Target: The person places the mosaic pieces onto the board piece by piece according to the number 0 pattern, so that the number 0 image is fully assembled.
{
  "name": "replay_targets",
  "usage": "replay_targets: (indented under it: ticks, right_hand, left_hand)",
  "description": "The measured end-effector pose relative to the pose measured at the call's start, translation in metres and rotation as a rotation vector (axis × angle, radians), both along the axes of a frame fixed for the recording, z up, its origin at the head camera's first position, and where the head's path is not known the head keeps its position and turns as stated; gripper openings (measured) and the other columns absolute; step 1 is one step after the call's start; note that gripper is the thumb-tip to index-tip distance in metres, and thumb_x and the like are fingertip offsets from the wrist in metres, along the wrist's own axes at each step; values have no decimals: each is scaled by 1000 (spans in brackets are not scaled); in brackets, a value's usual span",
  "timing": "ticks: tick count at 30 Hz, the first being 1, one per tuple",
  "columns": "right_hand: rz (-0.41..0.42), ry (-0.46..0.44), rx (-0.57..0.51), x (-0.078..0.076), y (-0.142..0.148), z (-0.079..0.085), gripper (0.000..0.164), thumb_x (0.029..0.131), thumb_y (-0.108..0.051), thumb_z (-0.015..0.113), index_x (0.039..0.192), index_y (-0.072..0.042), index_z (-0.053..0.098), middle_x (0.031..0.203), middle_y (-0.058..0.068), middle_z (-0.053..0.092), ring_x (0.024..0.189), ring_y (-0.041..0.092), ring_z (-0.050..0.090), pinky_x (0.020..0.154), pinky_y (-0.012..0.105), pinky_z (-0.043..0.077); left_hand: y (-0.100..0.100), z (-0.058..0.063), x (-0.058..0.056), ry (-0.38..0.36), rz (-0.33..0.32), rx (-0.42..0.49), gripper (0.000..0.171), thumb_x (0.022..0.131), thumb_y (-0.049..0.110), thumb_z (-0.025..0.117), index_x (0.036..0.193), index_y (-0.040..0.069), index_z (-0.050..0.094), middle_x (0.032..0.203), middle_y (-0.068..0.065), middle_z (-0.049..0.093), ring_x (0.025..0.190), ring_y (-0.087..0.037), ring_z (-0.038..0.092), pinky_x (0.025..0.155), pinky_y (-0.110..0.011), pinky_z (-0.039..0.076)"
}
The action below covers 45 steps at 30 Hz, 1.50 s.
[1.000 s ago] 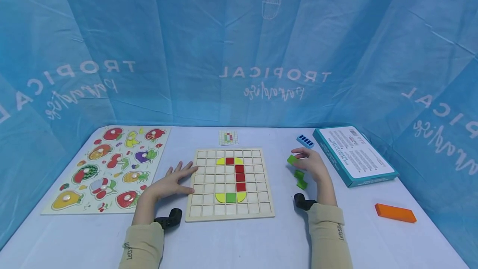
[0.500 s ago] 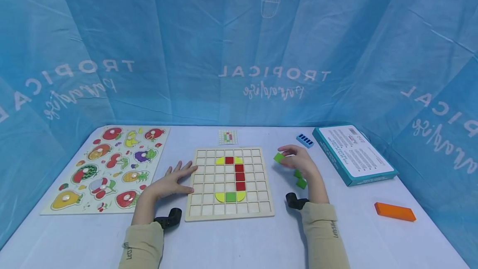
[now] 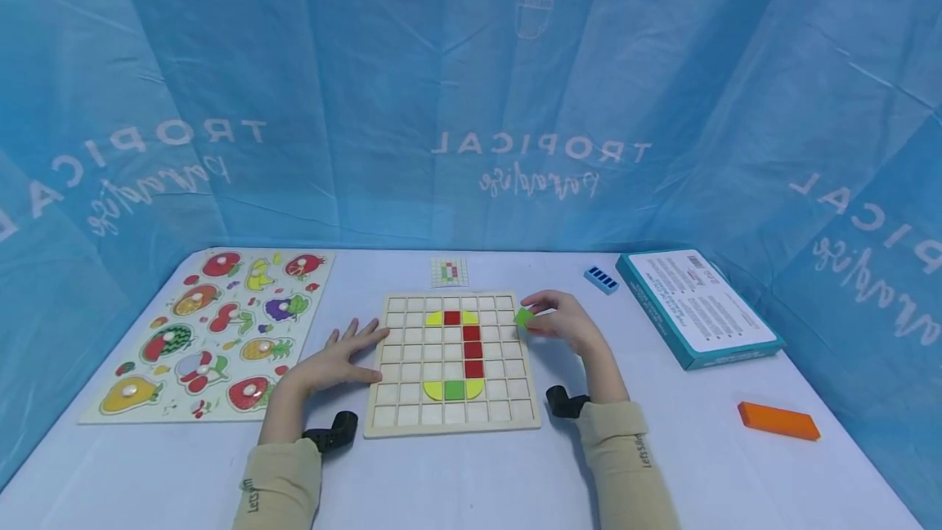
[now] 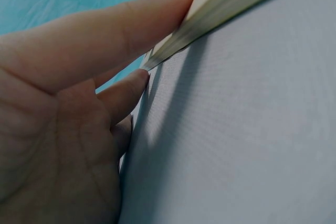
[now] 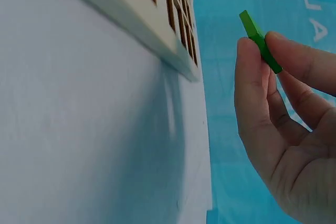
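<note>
A wooden grid board (image 3: 497, 413) lies flat before me, with red, yellow and green tiles set in some of its cells. My right hand (image 3: 565, 323) pinches a green square tile (image 3: 523, 317) between thumb and fingertips, over the board's right edge. In the right wrist view that green tile (image 5: 260, 40) is tilted and held up off the table. My left hand (image 3: 334, 360) is spread at the board's left side. Its thumb (image 4: 126, 35) touches the board's edge in the left wrist view.
A fruit puzzle board (image 3: 221, 334) lies to the left. A small pattern card (image 3: 450, 271) lies behind the grid board. On the right are a blue striped block (image 3: 601, 279), a teal box (image 3: 699, 305) and an orange block (image 3: 778, 419).
My right hand has carried the green tile left, from beside the loose green tiles to the board's right edge. Those loose tiles are now hidden behind the right arm. My left hand stays put.
</note>
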State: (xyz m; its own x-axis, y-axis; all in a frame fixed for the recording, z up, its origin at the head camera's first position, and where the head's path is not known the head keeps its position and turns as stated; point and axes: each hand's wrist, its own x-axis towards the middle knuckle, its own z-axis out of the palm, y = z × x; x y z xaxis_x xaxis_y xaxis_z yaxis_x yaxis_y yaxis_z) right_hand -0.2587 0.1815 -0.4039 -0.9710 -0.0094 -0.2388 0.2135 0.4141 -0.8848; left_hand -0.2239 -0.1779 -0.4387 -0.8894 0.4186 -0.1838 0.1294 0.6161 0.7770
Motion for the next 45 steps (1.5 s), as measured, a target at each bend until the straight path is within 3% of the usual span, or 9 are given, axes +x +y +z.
replay_targets:
  ticks: [8, 16, 21, 27, 37, 45]
  right_hand:
    - [43, -7, -40, 2, -31, 1, 26, 79, -1, 69, 104, -4, 65, 97, 12, 55, 77, 18, 62, 71, 27, 57]
    - [155, 34, 38, 1, -62, 6, 17, 81, -7, 67, 98, -6, 67, 90, 9, 59, 71, 16, 59, 66, 27, 55]
    - [232, 45, 9, -2, -81, 7, 16, 82, -7, 65, 98, -4, 68, 88, 9, 61, 74, 18, 62, 71, 29, 57]
    - [269, 38, 0, -5, -96, 6, 14, 83, -5, 64, 96, -4, 69, 90, 7, 65, 78, 20, 64, 72, 31, 57]
    - [329, 86, 120, -8, -118, 3, 9, 82, -3, 64, 87, -5, 71, 72, 3, 62, 57, 16, 49, 51, 24, 42]
    - [312, 118, 252, -9, -128, 1, 8, 81, -1, 64, 81, -6, 70, 74, 0, 61, 58, 13, 51, 49, 20, 43]
  left_hand:
    - [-1, -2, 0, 6, -9, -5, 82, 76, 31, 71, 143, 7, 32, 153, -19, 9, 138, -40, -12, 109, -57, -14]
    - [-1, 0, 1, 14, -9, -1, 82, 75, 31, 72, 143, 6, 33, 153, -20, 9, 138, -41, -12, 109, -56, -13]
    - [-2, 0, 1, 9, -8, 5, 83, 75, 30, 72, 143, 6, 33, 153, -20, 9, 138, -41, -12, 109, -56, -13]
    - [-1, 1, 0, 7, -8, -7, 83, 75, 32, 72, 143, 7, 32, 153, -19, 9, 138, -40, -12, 109, -56, -13]
    - [-3, 1, 0, 18, -20, -3, 81, 76, 29, 71, 143, 6, 33, 153, -21, 9, 138, -41, -12, 109, -56, -14]
    - [-2, 0, -1, 10, -21, 8, 81, 76, 30, 72, 143, 6, 33, 153, -21, 8, 138, -41, -12, 109, -56, -14]
